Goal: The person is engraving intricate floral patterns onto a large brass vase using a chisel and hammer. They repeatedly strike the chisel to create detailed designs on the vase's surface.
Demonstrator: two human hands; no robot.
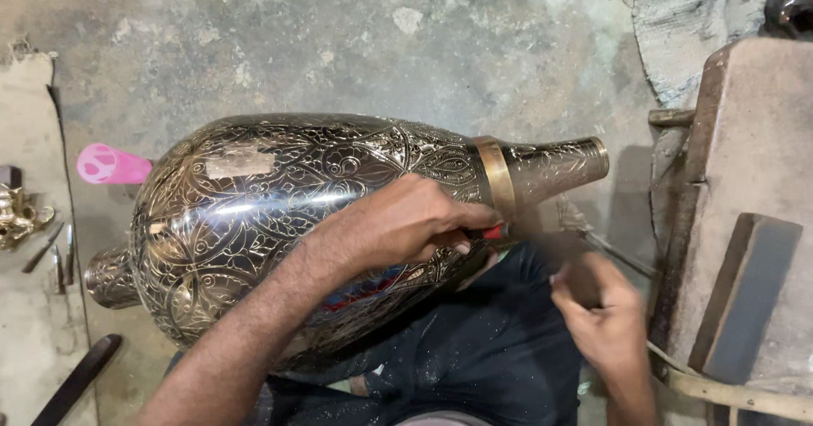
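We keep the engraved brass vase (279,214) steady on its side across our lap, left hand (406,223) pinching the red-handled graver (489,233) at its shoulder, right hand (603,312) blurred, its grip unclear.

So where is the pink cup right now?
In the head view, the pink cup lies on the floor at the left, just behind the engraved metal vase.

Dim, even light from above; bright streaks of glare run along the engraved brass vase (279,214). The right hand (597,307) is motion-blurred; the rest stays fairly sharp.
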